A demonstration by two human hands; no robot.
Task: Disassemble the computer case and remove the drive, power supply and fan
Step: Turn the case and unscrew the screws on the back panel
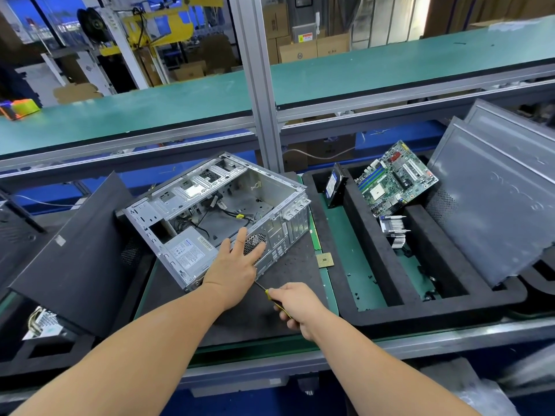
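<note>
An open grey computer case lies on its side on a black mat. A silver power supply sits in its near left corner, and loose cables lie on its floor. My left hand rests flat with fingers spread on the case's rear panel, over the round fan grille. My right hand grips a screwdriver with a yellow and black handle; its shaft points at the case's lower rear edge, under my left hand. A hard drive stands upright in the foam tray on the right.
The black foam tray also holds a green motherboard, a heatsink and grey side panels. A small CPU chip lies on the mat. A black panel leans at the left. A green conveyor runs behind.
</note>
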